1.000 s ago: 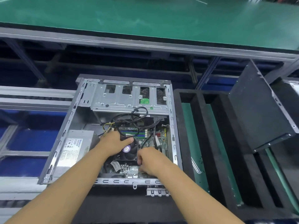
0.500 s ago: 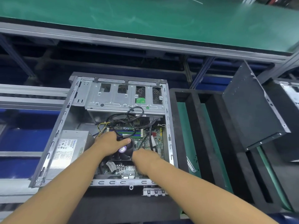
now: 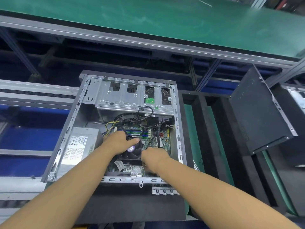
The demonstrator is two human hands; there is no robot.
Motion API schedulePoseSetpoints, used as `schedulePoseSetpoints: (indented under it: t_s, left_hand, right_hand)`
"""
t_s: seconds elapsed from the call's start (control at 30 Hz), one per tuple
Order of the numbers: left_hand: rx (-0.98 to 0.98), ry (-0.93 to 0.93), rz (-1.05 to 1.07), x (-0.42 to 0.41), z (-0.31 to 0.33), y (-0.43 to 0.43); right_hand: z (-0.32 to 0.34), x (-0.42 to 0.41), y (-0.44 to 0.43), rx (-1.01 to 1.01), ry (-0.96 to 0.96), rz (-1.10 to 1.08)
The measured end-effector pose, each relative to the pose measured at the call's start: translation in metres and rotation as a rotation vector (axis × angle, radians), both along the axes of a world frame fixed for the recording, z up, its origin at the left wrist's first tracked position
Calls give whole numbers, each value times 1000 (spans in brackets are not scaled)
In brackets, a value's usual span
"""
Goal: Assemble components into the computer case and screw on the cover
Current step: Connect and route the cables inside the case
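An open grey computer case lies flat in front of me, its motherboard and black cables exposed. A black CPU cooler fan with a purple sticker sits in the middle. My left hand rests on the fan's left and top edge, thumb stretched across its top. My right hand is down beside the fan's right side, fingers curled and hidden against the board; whether it holds anything is unclear. A silver power supply lies in the case's left part. The black side cover leans at the right.
A black foam rack with slots stands right of the case. A green conveyor belt runs across the back, with aluminium rails to the left. The drive cage fills the case's far end.
Both hands stay on the fan area with almost no movement. The view has shifted slightly, so the case sits a little differently in frame.
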State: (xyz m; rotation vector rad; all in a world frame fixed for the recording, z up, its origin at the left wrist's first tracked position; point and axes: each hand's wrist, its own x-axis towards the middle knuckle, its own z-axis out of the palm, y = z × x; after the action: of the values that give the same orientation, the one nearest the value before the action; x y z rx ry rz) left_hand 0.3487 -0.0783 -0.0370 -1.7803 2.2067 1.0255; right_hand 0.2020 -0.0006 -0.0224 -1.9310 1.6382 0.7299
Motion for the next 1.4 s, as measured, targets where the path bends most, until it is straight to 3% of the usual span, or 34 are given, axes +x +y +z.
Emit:
schedulePoseSetpoints:
  t_s: [0.13,0.23,0.3,0.4,0.53,0.63,0.8,0.9,1.07,1.2,1.27,1.33,1.4]
  left_hand:
    - [19,3,22,1,7,1]
    - [30,21,53,-1,14,1]
    - [-14,-50,27,-4,21,3]
    - [-103,-245,-47,-11,32,6]
    - [-300,-455,-23,-12,47,8]
    - [-332,-480,-13,-7,63,6]
    - [-457,-276,148,8,70,12]
    - [-416,-63,29,11,62,23]
    - [-387,-165,-82,10,44,28]
    - [-633,120,133,-4,44,26]
    - [-780,243,14,-17,50,25]
    - [-829,136,-247,-28,51,21]
    - [-737,-45,-307,-26,43,12]
  right_hand:
    - [3,2,4,55,-37,-46]
    - [11,0,7,219,-87,-41]
    - [26,-5,5,277,-132,-70]
    - [45,-14,-4,322,-376,-327]
    - [55,-20,-8,-66,-663,-588]
    - [42,-18,1,-286,-792,-701]
    - [22,-6,13,-378,-646,-426]
    - [16,-6,11,-308,-595,-294]
    - [13,-5,13,-194,-476,-146]
    - [14,-5,15,-219,-420,-111]
    - [15,-4,15,-237,-391,-107]
    - [17,-3,16,-244,-385,-114]
    - [17,-4,18,-261,-411,-130]
